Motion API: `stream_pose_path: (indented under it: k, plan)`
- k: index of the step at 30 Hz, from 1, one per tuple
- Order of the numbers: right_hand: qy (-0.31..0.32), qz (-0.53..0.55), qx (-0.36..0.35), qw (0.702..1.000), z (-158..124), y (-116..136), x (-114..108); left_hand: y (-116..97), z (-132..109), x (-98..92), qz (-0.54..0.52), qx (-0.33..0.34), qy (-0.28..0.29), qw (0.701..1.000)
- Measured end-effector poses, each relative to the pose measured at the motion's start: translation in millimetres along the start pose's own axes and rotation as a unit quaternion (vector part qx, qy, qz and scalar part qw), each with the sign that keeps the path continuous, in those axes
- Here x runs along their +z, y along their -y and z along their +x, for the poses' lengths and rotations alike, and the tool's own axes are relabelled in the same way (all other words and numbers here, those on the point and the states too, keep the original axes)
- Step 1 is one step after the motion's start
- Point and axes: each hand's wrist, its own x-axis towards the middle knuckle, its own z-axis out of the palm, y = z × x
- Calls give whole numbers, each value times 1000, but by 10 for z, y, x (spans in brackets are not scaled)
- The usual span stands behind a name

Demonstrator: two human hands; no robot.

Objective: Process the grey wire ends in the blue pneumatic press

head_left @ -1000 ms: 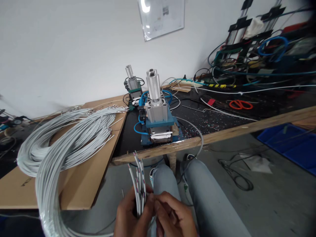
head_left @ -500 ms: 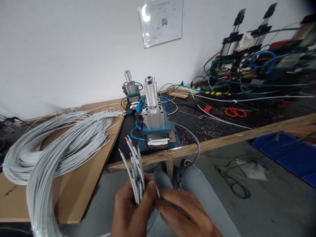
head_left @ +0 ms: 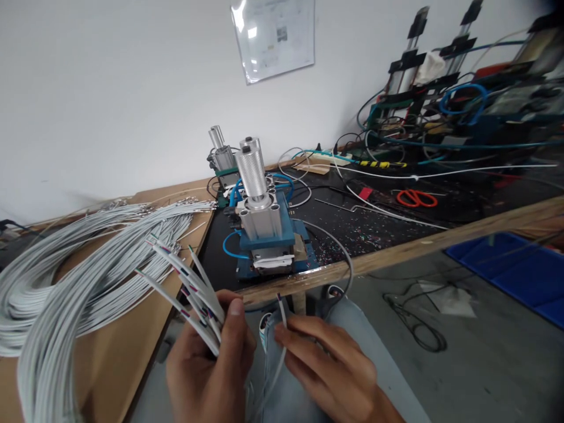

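My left hand (head_left: 211,358) is closed round a bundle of white cables (head_left: 200,294), whose cut ends show small coloured wires and fan up to the left. To its right, my right hand (head_left: 326,358) pinches a single white cable (head_left: 282,311) between thumb and fingers. That cable's tip, with dark wire ends, points upward, and its length hangs down over my lap. Just beyond both hands, at the bench edge, stands a pneumatic press (head_left: 264,223) with a knurled silver cylinder on a blue base.
Large coils of white cable (head_left: 57,346) lie on cardboard (head_left: 118,364) at left. A second press (head_left: 221,153) stands behind. Red-handled scissors (head_left: 416,198), rods and wire scraps lie on the black bench (head_left: 374,235). A blue bin (head_left: 515,282) sits on the floor at right.
My hands have moved apart. The left hand has shifted left with the bundle, now tilted leftward, while the right hand holds one cable separate from it. The view has turned slightly right.
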Motion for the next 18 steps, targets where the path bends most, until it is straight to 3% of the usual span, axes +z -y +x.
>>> stream_pose_path:
  k: [3,8,11,18]
  plan:
    - [15,5,3,1000,-48,-34,-9,22,25,20,9,4,-2,1000]
    - [49,22,3,999,-159,-54,-68,62,0,94,65,-15,68,995]
    - [67,31,-5,997,-203,-39,-91,71,-34,126,86,-22,73,993]
    - [92,58,-1,994,-272,-22,-140,45,-69,125,62,-112,119,985]
